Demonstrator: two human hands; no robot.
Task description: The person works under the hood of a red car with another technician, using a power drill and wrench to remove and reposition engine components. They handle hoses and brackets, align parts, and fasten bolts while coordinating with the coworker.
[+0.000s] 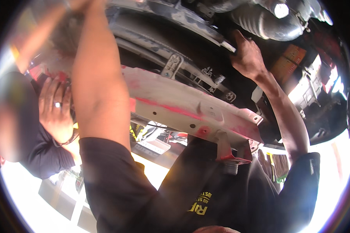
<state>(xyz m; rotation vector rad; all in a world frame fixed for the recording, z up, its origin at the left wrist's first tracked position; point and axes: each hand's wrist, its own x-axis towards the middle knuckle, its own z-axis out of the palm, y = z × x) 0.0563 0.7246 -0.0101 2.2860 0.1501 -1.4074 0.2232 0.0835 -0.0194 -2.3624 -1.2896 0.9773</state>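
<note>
Person reaching up under a raised vehicle, both arms lifted to the underbody.

Right hand (248,58) is up against the edge of a grey curved panel (171,15), fingers curled onto its lower lip near a white tab; grip looks closed on the edge, thumb pointing up. Left hand runs out of the top of the frame (only the forearm shows, so cannot tell whether it is open or closed). Below the panel a pale crossmember (190,108) smeared with red paint spans the middle, a bolt hanging under its right end. Ribbed black hose (260,21) sits upper right. A co-worker's hand (55,108) with a ring rests at left, near the blurred red area.
</note>
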